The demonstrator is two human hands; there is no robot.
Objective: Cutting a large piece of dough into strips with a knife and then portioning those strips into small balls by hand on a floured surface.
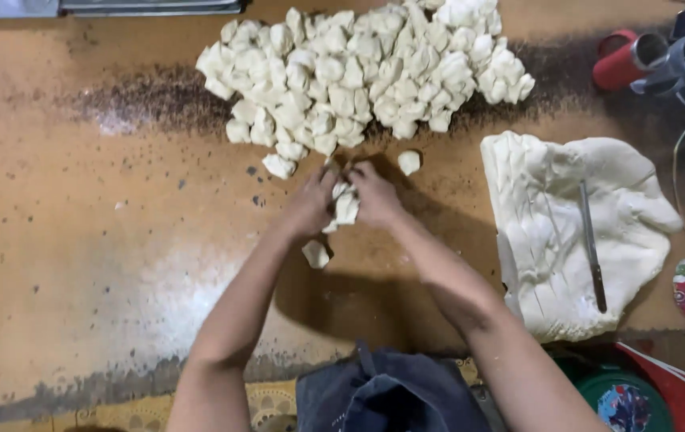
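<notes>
Both hands are closing around a small pale lump of raw dough (pixel 345 206), the left hand (pixel 312 204) pressing it from one side and the right hand (pixel 374 196) from the other, fingers curled in so that the lump is pinched between them just above the worn orange-brown wooden tabletop (pixel 78 240). This lump is sitting near the middle of the table, just in front of a large heap of cut white dough pieces (pixel 366 68) that is spreading across the far side. One loose white dough chunk (pixel 316 254) is lying on the table right under the left wrist, and another small white dough piece (pixel 409 162) is resting just beyond the right hand, apart from the heap. To the right, well clear of the hands, a big flat slab of uncut white dough (pixel 550 232) is lying with a long thin metal knife (pixel 592 244) resting on top of it. A red cylindrical container (pixel 618 60) is lying at the far right corner.
</notes>
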